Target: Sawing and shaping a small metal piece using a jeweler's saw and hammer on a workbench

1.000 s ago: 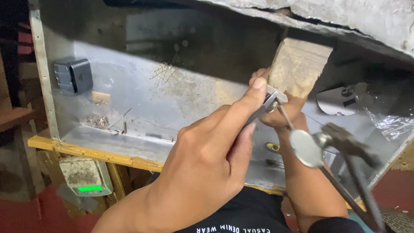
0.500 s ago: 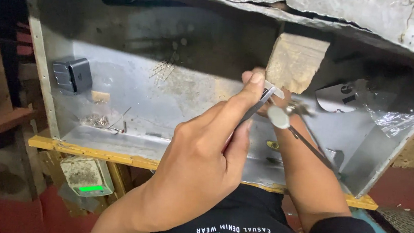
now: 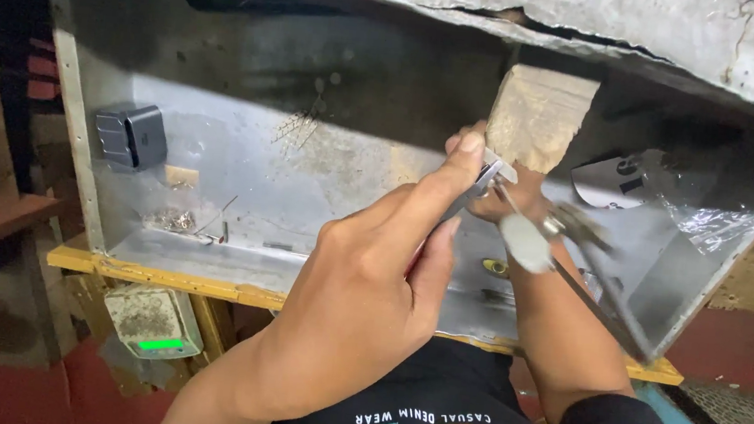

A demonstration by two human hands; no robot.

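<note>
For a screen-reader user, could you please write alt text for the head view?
The left hand pinches a slim metal tool against a wooden block inside an open metal box. The right hand, mostly hidden behind it, grips blurred pliers.

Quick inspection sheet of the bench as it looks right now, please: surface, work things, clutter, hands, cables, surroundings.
Surface: dull sheet-metal tray with upright back and side walls, resting on a yellow wooden frame.
Job's things: thin metal tool; small pale metal piece at its tip; blurred round-headed metal tool.
Clutter: wire scraps; black box on the back wall; clear plastic sheet.
Hands: left hand pinches the thin metal tool; right hand mostly hidden behind it, grip unclear.
Cables: nothing seen.
Surroundings: wooden block under a cracked slab; small device with a green light below.
</note>
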